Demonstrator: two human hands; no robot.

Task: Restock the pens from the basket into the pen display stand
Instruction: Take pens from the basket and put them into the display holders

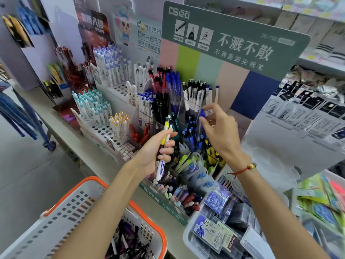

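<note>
Right hand (217,128) pinching blue pen (201,114) between thumb and fingertips over display stand (186,116); left hand (158,152) gripping pen bundle (164,141), fingers curling round.

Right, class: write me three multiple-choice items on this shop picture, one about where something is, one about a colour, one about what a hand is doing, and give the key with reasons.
1. Where is the basket?
A. On the top shelf
B. At lower left, below the left arm
C. Behind the green sign

2. What colour is the basket's rim?
A. Orange
B. Blue
C. Black

3. What is the right hand doing?
A. Resting flat on the counter
B. Gripping the basket handle
C. Pinching a blue pen over the display stand

Key: 1 B, the basket sits at the lower left corner with pens inside it. 2 A, the rim and handle are orange on a white body. 3 C, thumb and fingertips close on the blue pen above the clear compartments, while the left hand holds a few pens, one of them yellow.
</note>
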